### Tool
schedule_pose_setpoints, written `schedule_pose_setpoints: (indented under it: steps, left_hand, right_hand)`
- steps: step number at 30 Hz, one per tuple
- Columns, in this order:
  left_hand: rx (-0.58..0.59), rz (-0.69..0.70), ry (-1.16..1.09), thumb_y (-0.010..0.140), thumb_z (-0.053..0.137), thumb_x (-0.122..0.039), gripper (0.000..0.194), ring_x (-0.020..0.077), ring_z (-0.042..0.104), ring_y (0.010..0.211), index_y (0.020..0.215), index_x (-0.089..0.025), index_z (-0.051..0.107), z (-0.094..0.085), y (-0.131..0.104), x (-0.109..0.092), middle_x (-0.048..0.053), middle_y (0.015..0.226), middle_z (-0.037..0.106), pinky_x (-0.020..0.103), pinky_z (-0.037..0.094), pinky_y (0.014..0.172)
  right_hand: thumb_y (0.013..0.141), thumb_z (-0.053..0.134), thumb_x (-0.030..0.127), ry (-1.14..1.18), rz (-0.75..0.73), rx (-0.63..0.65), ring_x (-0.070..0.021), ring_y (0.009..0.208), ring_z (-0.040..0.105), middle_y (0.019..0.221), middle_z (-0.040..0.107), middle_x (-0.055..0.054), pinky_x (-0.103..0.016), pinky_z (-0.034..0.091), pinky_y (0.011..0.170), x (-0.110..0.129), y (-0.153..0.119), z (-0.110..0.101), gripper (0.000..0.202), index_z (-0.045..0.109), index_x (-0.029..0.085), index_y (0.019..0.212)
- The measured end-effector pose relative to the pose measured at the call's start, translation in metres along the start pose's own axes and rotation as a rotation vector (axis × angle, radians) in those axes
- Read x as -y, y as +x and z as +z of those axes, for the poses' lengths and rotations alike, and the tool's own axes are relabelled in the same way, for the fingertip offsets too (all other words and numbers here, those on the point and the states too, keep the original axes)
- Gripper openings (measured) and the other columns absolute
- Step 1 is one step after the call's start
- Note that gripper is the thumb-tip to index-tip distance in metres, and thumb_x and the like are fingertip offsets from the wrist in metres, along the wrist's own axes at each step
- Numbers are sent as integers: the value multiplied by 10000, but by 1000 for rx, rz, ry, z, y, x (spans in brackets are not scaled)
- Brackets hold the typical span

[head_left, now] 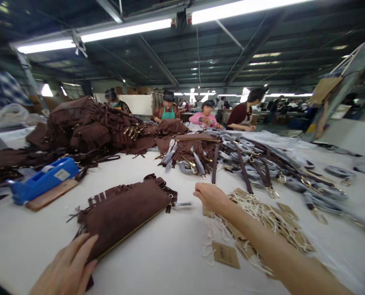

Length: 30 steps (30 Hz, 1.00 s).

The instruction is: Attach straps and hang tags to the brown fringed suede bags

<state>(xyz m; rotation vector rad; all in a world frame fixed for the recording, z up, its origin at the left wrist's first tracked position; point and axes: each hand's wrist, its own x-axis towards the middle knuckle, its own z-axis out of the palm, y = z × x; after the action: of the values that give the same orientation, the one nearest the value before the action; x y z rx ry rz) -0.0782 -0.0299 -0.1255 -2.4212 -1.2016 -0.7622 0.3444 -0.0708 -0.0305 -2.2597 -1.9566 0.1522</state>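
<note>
A dark brown fringed bag [124, 209] lies on the white table in front of me, its gold zipper along the near edge. My left hand [68, 262] rests on the bag's near left end, with its fingers stretched out. To the right of the bag, my right hand [210, 198] is closed, its fingertips pressed together; what they hold, if anything, is hidden. Beneath and beside that hand spreads a heap of tan paper tags [225, 254] with white strings [259, 211]. A brown strap [215, 164] reaches down to just behind the right hand.
A blue tape dispenser [44, 180] stands at left by a brown flat case [52, 196]. Behind are a large pile of brown bags [87, 127], another fringed bag [197, 143] and many wrapped straps with metal clips [262, 164]. Several people work across the table.
</note>
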Motion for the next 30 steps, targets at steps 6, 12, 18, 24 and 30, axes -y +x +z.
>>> schedule_pose_setpoints:
  steps: [6,12,18,24,30]
  left_hand:
    - [167,231,67,833,377,-101,545,292,556,1222,1321,-248,572,25,24,-28,81,1394,550,449,464,997]
    - [382,122,17,716,285,87,719,315,413,1357,1324,-177,565,23,58,-21,121,1444,484,586,340,1093]
    - [669,-10,-941,780,518,-113,702,240,341,1389,1440,-315,385,-21,63,-115,53,1562,308,460,321,1136]
    - [841,-404,-1775,645,584,-247,529,91,524,578,1166,-157,567,-11,69,-179,37,903,635,183,317,452]
    - [895,-595,-1655,660,574,-324,211,70,354,536,744,-134,608,-22,73,-154,-43,614,471,215,216,492]
  right_hand:
    - [652,668,142,-26,12,311,-231,799,615,907,706,-82,-276,289,592,-2,-83,21,190,664,171,840]
    - [602,633,150,170,60,301,-180,712,530,733,629,5,-259,256,577,-11,-94,36,235,613,197,832]
    - [731,536,145,452,-220,322,-124,596,506,587,569,55,-229,337,582,31,-87,-6,127,642,215,742]
    - [778,529,168,543,-286,284,-109,527,510,544,589,66,-206,334,519,61,-72,-22,167,685,226,786]
    - [809,571,244,437,-258,218,-138,661,537,659,611,52,-230,348,591,42,-66,-10,130,696,263,834]
